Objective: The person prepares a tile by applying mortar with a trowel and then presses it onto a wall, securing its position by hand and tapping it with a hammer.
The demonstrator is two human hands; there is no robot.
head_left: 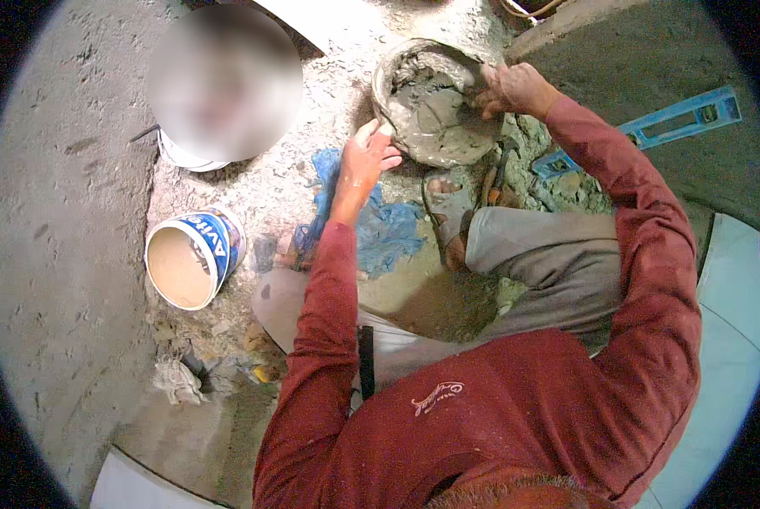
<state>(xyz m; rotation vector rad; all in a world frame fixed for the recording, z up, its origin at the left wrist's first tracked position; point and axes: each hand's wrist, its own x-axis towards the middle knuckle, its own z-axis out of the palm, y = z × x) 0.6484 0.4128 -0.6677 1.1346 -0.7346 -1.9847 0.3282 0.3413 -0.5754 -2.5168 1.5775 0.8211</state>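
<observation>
A round container of wet grey mortar (pixel 431 114), its rim coated, sits at the top centre. My left hand (pixel 367 161) touches its near left rim with fingers apart. My right hand (pixel 516 89) is at the right rim, fingers curled; what they grip is unclear. Below the container are a dark tool with an orange handle (pixel 490 182) and my sandalled foot (pixel 448 216). A crumpled blue plastic sheet (pixel 384 237) lies below my left hand.
A white-and-blue bucket (pixel 176 267) tilts at the left. A blue spirit level (pixel 677 116) lies at the right. A blurred patch hides the upper left, above another white bucket (pixel 185 157). Rough concrete walls (pixel 66 212) flank me. White tiles (pixel 732 297) show at the far right.
</observation>
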